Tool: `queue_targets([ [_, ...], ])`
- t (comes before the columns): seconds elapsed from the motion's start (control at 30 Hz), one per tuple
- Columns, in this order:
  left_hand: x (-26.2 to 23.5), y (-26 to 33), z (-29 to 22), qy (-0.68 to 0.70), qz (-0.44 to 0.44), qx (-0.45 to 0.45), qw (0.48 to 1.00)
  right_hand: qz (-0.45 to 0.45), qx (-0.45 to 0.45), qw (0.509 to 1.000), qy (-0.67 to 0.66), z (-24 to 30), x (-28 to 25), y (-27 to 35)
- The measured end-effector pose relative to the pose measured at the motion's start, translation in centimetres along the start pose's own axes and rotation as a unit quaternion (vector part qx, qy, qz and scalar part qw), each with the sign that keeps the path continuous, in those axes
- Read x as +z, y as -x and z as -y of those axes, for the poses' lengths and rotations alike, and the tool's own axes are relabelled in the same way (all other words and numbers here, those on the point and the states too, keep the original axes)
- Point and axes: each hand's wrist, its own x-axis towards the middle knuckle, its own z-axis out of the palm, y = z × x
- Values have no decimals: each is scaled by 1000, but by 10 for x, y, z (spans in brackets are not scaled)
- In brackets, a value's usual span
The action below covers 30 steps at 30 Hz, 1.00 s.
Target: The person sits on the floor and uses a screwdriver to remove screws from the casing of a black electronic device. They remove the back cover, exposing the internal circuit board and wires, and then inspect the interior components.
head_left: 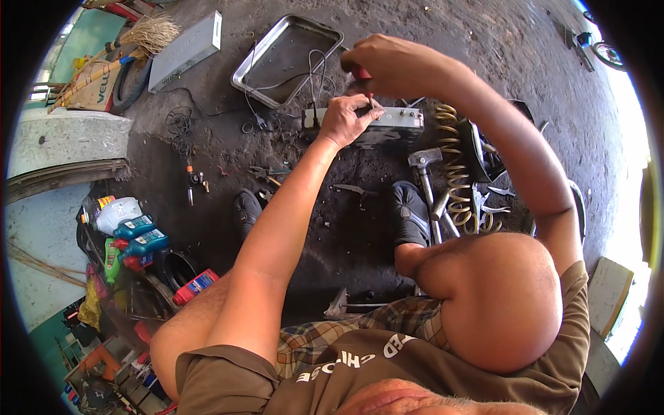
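A grey box-shaped electronic device (402, 120) stands on the dark ground in front of me, its panel of knobs or sockets facing up. Above it, my right hand (387, 66) is closed round the red handle of a screwdriver (362, 73), which points down at the panel. My left hand (346, 120) rests on the device, with thumb and fingers pinched about the screwdriver's lower end. Those fingers hide the tip and whatever it touches. A black cable (315, 114) meets the panel left of my left hand.
Behind the device lies a metal tray (242, 72), with a flat grey box (187, 52) further left. A hammer (425, 160) and coil spring (453, 173) lie to the right. Pliers (259, 171) and a small torch-like tool (191, 183) are left. Bottles (145, 242) cluster at lower left.
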Motion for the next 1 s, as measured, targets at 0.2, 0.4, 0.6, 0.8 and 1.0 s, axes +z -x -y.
queue_targets([
  [0.2,-1,4,-5,64,-18,-16,998,-54,-78,994,-61,-6,8,8],
  [0.4,6,7,9,4,-67,36,997,-188,-7,972,-144,-18,40,12],
  [0.6,10,2,6,-34,-84,9,996,-333,66,909,-242,-14,79,18],
  [0.8,3,3,14,-54,-63,-3,997,-234,150,945,-172,-10,87,21],
  [1.0,10,4,10,15,-93,-11,995,-225,134,938,-225,-15,99,26],
])
